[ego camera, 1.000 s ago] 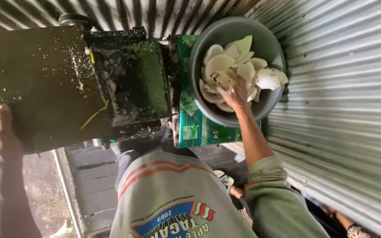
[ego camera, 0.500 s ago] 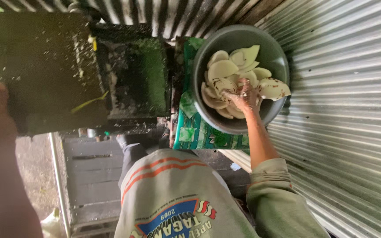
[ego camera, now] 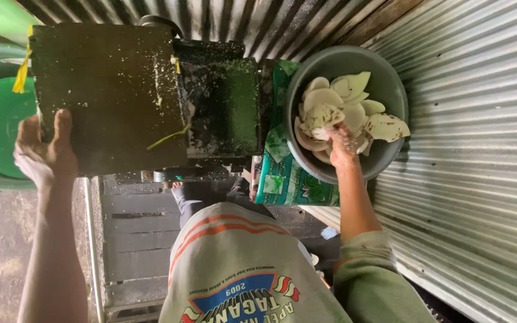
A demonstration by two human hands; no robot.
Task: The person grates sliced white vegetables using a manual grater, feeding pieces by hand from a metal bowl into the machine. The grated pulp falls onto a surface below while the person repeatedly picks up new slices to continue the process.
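Corrugated metal walls [ego camera: 480, 179] all round. Left hand [ego camera: 43, 152] flat, fingers spread, on dark machine lid [ego camera: 103, 96], likely bracing. Right hand [ego camera: 342, 140] in grey bowl [ego camera: 390, 90], closed on pale slices [ego camera: 336, 110]; bowl beside machine, within reach.

Bowl [ego camera: 390, 90] hemmed between corrugated wall [ego camera: 480, 149] and dark machine [ego camera: 222, 101]; open from above only.
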